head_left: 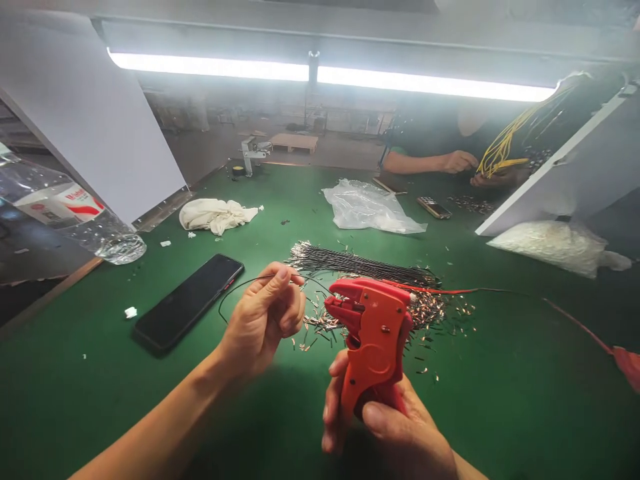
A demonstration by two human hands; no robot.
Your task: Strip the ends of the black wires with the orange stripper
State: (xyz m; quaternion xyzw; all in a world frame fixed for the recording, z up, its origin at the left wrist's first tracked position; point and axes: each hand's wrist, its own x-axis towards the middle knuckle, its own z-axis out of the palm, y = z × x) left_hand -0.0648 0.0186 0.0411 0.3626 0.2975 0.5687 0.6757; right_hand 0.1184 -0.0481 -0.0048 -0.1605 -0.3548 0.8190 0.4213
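Observation:
My left hand pinches a thin black wire between thumb and fingers. One part of the wire loops out to the left of the hand, and another runs right toward the jaws of a wire stripper. Whether its end lies inside the jaws I cannot tell. The stripper is red and orange, and my right hand is wrapped round its handles, holding it upright. Just behind the tool lies a bundle of black wires with bared ends at the left. Cut insulation and copper scraps are scattered around it.
A black phone lies left on the green table. A tilted plastic bottle stands at far left. Behind are a white cloth, a plastic bag and a small phone. At back right, another person's hands hold yellow wires.

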